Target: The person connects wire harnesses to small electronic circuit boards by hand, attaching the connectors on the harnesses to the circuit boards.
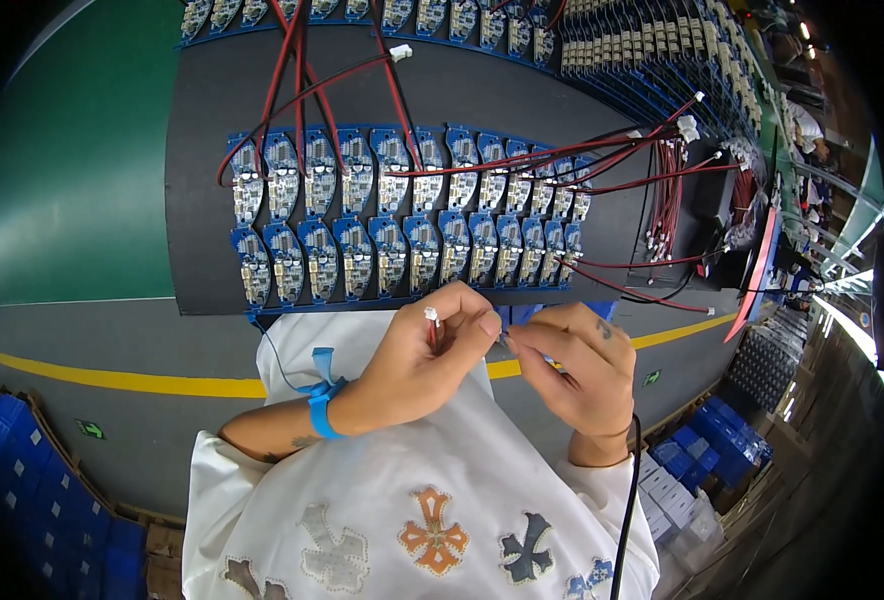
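Observation:
My left hand [417, 365], with a blue wrist strap [324, 400], is closed at chest height in front of the mat's near edge. A wire lead with a small white connector [431, 314] and a red wire sticks out between its fingers. My right hand [577, 365] is pinched just beside the left fingertips, on a small dark bit whose kind is hidden. Beyond both hands lies a panel of blue circuit boards [390, 255] in two rows. Red and black wire leads [502, 166] lie across the far row of boards.
The panel rests on a dark grey mat [432, 90] over a green tabletop [82, 170]. More circuit boards [632, 55] stand at the far right, with a bundle of red leads [667, 200] nearer. Blue boxes [37, 480] stand on the floor at lower left.

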A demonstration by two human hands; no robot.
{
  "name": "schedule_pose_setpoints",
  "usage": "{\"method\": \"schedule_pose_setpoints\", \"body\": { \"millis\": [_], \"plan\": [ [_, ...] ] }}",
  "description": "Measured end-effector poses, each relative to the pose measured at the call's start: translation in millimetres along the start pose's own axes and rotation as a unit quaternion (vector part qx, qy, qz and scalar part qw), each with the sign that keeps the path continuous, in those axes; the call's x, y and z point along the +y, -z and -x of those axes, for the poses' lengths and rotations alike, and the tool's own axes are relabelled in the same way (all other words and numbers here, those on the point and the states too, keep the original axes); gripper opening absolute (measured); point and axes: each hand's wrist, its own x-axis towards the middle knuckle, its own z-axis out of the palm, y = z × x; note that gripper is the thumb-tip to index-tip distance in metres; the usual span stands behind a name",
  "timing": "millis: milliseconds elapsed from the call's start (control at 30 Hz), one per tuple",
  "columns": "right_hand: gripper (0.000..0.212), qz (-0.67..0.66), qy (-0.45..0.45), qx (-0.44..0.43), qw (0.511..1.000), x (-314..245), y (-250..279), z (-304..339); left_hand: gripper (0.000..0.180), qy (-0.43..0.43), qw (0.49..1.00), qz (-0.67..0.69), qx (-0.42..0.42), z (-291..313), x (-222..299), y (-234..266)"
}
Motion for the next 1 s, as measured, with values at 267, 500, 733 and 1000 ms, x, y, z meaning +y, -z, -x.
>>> {"method": "schedule_pose_setpoints", "body": {
  "millis": [267,500,733,1000],
  "plan": [
    [0.02,0.038,-0.005,-0.024,0.999,-0.6,1.1,-2.0,0.015,0.019,0.998,0.05,-0.019,2.5,-7.0,-1.7],
    [0.014,0.304,-0.019,-0.01,0.953,26.7,13.8,-16.6,0.021,0.005,1.0,-0.023,-0.016,0.8,-11.3,-0.4],
    [0.011,0.31,-0.019,-0.055,0.949,30.8,6.9,-23.9,0.021,0.036,0.999,-0.003,-0.015,2.4,-9.8,1.1],
    [0.012,0.356,0.017,-0.116,0.927,30.1,4.9,-25.5,0.023,0.025,0.999,-0.012,-0.018,1.9,-10.3,1.3]
  ]
}}
